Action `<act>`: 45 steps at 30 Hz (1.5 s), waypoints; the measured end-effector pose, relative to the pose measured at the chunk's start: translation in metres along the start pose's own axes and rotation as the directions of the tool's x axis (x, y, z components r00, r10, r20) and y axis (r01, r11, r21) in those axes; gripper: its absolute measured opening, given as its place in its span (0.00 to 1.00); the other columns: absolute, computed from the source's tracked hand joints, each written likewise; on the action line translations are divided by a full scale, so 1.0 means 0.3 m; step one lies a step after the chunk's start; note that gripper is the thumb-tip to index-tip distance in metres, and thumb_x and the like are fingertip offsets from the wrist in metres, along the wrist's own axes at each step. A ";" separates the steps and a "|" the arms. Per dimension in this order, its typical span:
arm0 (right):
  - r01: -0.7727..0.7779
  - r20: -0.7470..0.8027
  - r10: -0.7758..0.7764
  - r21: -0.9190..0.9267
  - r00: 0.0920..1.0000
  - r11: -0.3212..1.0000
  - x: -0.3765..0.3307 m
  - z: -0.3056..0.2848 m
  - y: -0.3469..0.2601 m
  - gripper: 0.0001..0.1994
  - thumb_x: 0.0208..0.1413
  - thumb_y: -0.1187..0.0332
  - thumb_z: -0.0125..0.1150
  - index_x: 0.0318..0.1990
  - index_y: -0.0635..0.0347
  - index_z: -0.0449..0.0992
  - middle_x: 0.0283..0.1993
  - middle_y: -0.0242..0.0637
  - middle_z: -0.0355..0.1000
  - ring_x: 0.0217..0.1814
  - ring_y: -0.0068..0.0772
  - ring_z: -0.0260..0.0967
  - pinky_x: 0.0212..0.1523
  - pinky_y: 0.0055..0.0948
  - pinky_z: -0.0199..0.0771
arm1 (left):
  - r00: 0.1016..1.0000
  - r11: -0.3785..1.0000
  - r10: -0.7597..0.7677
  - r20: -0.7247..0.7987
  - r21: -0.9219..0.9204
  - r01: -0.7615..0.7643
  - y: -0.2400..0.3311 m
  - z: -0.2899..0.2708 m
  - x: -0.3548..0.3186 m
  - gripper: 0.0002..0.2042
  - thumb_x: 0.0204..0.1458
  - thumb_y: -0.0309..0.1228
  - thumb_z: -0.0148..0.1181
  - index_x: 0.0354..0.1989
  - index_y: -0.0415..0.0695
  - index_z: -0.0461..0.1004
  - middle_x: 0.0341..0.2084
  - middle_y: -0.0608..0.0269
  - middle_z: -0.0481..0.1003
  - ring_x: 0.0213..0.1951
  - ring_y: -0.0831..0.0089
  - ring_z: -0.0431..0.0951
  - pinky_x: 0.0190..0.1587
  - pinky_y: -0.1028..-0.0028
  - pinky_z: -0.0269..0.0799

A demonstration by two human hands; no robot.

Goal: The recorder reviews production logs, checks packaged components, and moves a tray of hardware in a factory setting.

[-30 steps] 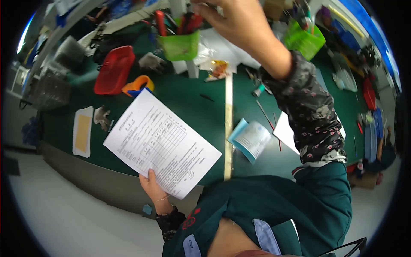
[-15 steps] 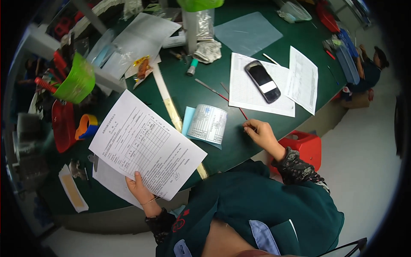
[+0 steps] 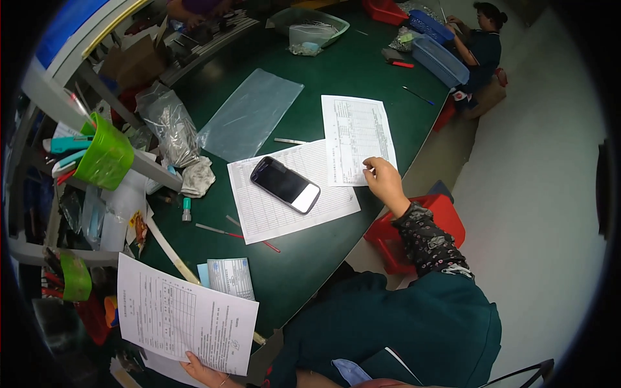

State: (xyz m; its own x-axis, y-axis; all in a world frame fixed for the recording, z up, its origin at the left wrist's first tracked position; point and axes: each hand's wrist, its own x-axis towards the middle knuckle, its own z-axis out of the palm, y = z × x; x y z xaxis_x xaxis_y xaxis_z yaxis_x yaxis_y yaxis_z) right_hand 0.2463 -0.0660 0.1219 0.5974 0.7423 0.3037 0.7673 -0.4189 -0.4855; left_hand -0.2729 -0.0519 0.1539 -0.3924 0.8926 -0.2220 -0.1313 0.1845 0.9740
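At the lower left, my left hand (image 3: 203, 373) grips a printed form (image 3: 174, 313) by its near edge, the thumb on top; the fingers beneath are hidden. My right hand (image 3: 385, 182) is at the near right corner of another printed sheet (image 3: 358, 136), fingers loosely bent, a gap between thumb and forefinger. Whether it touches the paper I cannot tell. That sheet overlaps a ruled sheet (image 3: 259, 223), where a dark phone (image 3: 283, 183) lies. Slim red-handled tools (image 3: 271, 246) lie partly on the ruled sheet. A printed slip on blue paper (image 3: 231, 277) sits beside the held form.
A clear plastic sheet (image 3: 249, 116) lies beyond the phone. Green holders (image 3: 105, 155) with tools hang on the frame at left. A red stool (image 3: 440, 223) stands below the table edge. At the far right, another person (image 3: 483, 48) sits near blue bins (image 3: 440, 59).
My view has swung toward the right. My right hand has moved from beside the red-handled tool to the far printed sheet. My left hand still holds the form.
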 end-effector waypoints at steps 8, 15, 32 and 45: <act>-0.147 -0.049 0.144 -0.063 0.988 0.987 0.079 -0.181 0.315 0.07 0.38 0.72 0.50 0.28 0.60 0.68 0.25 0.37 0.66 0.29 0.38 0.64 0.28 0.33 0.64 | 0.945 0.989 0.062 0.321 -0.146 -0.015 0.034 0.561 -0.118 0.14 0.47 0.26 0.44 0.41 0.33 0.55 0.39 0.48 0.64 0.36 0.67 0.68 0.37 0.73 0.65; -0.188 -0.072 0.184 -0.065 0.980 0.980 0.070 -0.266 0.419 0.07 0.37 0.73 0.50 0.28 0.59 0.68 0.24 0.37 0.65 0.29 0.38 0.64 0.28 0.32 0.64 | 0.720 0.980 -0.026 0.693 -0.123 0.154 -0.104 0.983 -0.149 0.13 0.45 0.21 0.46 0.40 0.34 0.58 0.36 0.55 0.67 0.35 0.72 0.67 0.39 0.76 0.62; 0.013 -0.069 -0.065 -0.579 0.996 0.815 0.736 -0.116 1.063 0.19 0.38 0.75 0.48 0.43 0.57 0.62 0.35 0.34 0.64 0.39 0.34 0.60 0.35 0.32 0.62 | 0.690 0.871 -0.158 0.706 0.429 -0.240 -0.492 1.675 -0.401 0.09 0.44 0.24 0.48 0.34 0.34 0.62 0.30 0.54 0.70 0.33 0.71 0.69 0.35 0.78 0.64; -0.457 0.346 0.299 0.691 0.890 0.560 0.716 -0.237 0.909 0.20 0.40 0.77 0.40 0.46 0.63 0.61 0.32 0.35 0.63 0.23 0.22 0.61 0.20 0.17 0.64 | 0.747 0.770 -0.089 0.659 0.521 -0.368 -0.453 1.706 -0.428 0.23 0.43 0.25 0.47 0.48 0.38 0.47 0.32 0.41 0.68 0.35 0.57 0.71 0.35 0.71 0.67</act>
State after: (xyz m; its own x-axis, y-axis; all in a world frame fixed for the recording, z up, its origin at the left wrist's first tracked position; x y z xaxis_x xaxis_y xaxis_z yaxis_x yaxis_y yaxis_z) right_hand 0.6003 -0.0580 0.1129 0.6802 0.7158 -0.1583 -0.0041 -0.2122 -0.9772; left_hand 0.2612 0.0191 0.0730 0.3182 0.9215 -0.2228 0.5180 0.0279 0.8549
